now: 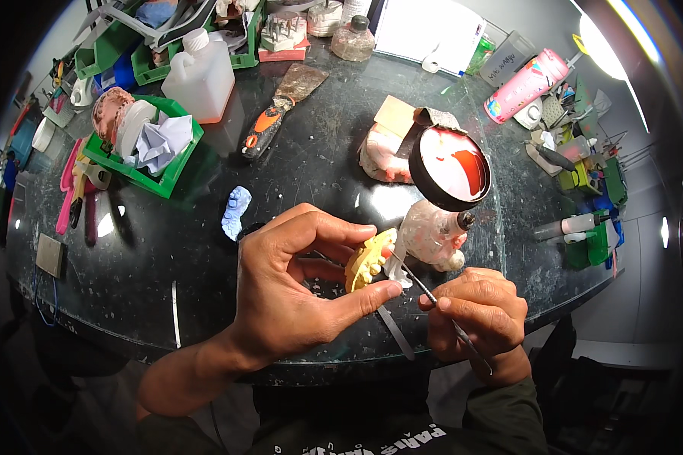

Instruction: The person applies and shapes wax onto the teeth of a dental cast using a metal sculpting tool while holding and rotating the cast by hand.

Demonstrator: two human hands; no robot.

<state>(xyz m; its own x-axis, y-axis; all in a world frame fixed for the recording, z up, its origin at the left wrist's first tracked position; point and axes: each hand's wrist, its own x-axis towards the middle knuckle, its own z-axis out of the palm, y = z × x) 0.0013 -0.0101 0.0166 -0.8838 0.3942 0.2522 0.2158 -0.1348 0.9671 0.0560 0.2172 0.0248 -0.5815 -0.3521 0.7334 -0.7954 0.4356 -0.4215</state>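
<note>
Left hand (pixel 292 284) is grasping a yellow dental model (pixel 366 263); right hand (pixel 478 312) is holding a metal tool (pixel 417 281), apparently touching it.

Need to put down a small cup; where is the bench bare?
Mostly bare: between the scraper and the pinkish lump; between the thin pale strip and the left hand. Crowded: around the clear bottle and the green bin.

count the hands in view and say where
2: the left hand pinches the yellow dental model near the centre; the right hand, to its right, holds a thin metal tool.
</note>
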